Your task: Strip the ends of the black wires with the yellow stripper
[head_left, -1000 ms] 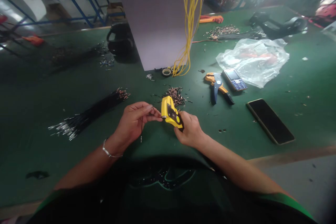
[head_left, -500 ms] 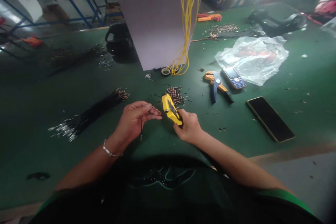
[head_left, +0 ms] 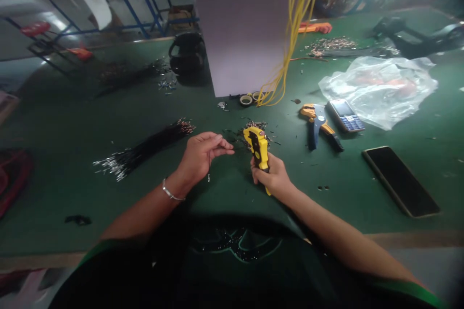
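Between thumb and fingers, my left hand (head_left: 202,154) pinches a short black wire (head_left: 209,166) whose lower end hangs down with a shiny tip. My right hand (head_left: 272,174) is wrapped round the handle of a yellow wire tool with black parts (head_left: 258,147), probably a stripper or crimper, its head pointing up and away from me. A small gap separates the tool from my left fingertips. Just behind the tool lies a heap of short wire pieces (head_left: 261,126), partly hidden by it. To the left rests a bundle of black wires (head_left: 152,147) with silvery ends near me and copper ends far.
An orange-and-blue hand tool (head_left: 319,123), a keypad phone (head_left: 346,115), a smartphone (head_left: 400,181) and a clear plastic bag (head_left: 380,84) lie at right. Ahead stands a pale panel (head_left: 242,29) with yellow wires (head_left: 302,0) hanging beside it and tape rolls (head_left: 245,100) at its foot.
The yellow tool has turned in my right hand, from slanting left to nearly upright. My left hand still pinches the wire. The whole view has shifted, so the table things appear further right.
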